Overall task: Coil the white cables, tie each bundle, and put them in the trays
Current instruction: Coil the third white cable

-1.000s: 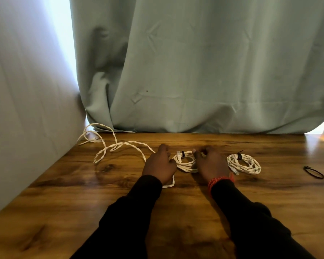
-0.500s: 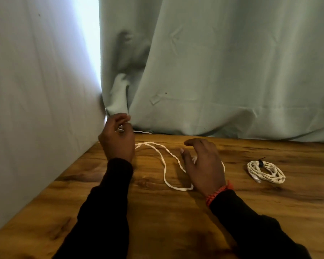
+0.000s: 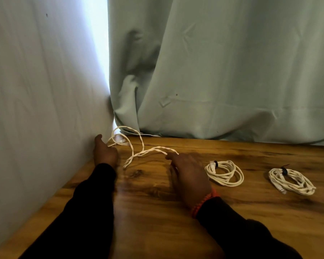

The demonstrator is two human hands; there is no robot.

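**Ana:** Cables, and it's the loose cable point(image 3: 138, 153) that matters now. A second ago both hands were on the middle bundle; now the left hand point(image 3: 105, 153) is out at the far left corner against the wall, and the right hand point(image 3: 190, 174) has come off the bundle to the near end of the loose run.

**Ben:** Grip on the left?

**Ana:** Its fingers look curled round the strand near the plug ends by the curtain point(image 3: 213, 71), thumb up. The right hand lies flat on the table point(image 3: 157, 212), fingers fairly straight, fingertips touching the cable where it passes under them. Pressing rather than pinching, I'd say.

**Ben:** So where does everything sit?

**Ana:** The loose cable snakes from the back left corner, twisted on itself, across to the right hand. Just right of that hand is the first tied bundle point(image 3: 224, 173), a dark tie point(image 3: 215, 163) at its top. Well apart, further right, the second tied bundle point(image 3: 291, 181) with its own dark tie point(image 3: 284, 171).

**Ben:** What does that mean for the job?

**Ana:** My read: two are coiled and tied, and the third is only now being gathered. No trays in view, so no putting away yet.

**Ben:** Any writing or brand?

**Ana:** None I can read. There's only an orange bracelet point(image 3: 204, 201) on the right wrist.
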